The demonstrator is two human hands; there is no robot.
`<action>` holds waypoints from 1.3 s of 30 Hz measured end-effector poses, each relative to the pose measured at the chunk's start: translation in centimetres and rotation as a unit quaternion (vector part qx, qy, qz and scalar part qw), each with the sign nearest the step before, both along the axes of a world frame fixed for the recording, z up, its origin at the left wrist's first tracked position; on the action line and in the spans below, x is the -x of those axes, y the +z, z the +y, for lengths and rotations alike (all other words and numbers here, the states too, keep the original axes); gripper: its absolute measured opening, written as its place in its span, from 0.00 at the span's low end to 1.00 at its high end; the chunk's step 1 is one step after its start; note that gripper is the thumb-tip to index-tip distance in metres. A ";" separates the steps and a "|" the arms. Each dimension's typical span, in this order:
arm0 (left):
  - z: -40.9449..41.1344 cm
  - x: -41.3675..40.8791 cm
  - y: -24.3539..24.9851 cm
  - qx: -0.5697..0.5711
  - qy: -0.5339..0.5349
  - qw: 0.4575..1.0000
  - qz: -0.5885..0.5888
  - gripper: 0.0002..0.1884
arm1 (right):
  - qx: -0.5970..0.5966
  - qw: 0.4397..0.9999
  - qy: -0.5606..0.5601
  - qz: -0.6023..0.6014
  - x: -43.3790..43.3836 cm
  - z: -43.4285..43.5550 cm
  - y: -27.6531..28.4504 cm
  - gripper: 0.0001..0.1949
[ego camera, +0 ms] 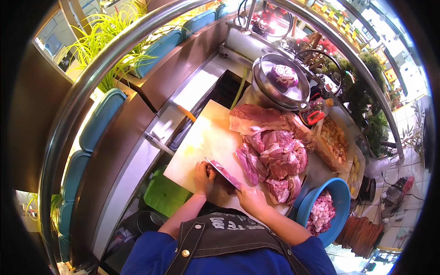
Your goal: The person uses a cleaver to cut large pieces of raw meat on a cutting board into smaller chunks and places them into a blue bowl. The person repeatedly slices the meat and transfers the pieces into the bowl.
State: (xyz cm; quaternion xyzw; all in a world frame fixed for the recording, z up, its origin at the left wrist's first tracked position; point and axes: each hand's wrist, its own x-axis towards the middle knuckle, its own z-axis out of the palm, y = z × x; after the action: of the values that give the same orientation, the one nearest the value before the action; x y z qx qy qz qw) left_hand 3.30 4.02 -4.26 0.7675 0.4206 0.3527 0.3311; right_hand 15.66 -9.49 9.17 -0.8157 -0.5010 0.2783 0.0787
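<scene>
My right hand grips a kitchen knife, its blade laid slantwise over the white cutting board, tip toward the far left. A narrow strip of raw meat lies along the blade's right face. Left of the blade, my left hand has its fingers curled close to the edge, on a piece of raw meat partly hidden by the hand and knife. To the right are a long cut strip, a heap of red meat chunks and a large slab with a pale fat layer.
A blue basin at right holds diced meat. Behind the board stand steel bowls with a round purple-and-white vegetable, and bottles. A bag of orange food lies right. A green plastic container sits left; a metal rail curves around.
</scene>
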 end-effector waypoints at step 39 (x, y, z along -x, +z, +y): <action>0.2 0.0 -0.6 -0.069 -0.104 0.992 0.026 0.16 | -0.042 0.999 -0.010 -0.019 0.7 6.0 -5.0 0.17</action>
State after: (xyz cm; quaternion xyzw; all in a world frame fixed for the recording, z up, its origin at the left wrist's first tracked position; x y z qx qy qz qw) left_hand 3.34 4.27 -4.82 0.8369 0.3217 0.3244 0.3015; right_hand 14.91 -3.47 4.18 -0.8218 -0.5057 0.2405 0.1056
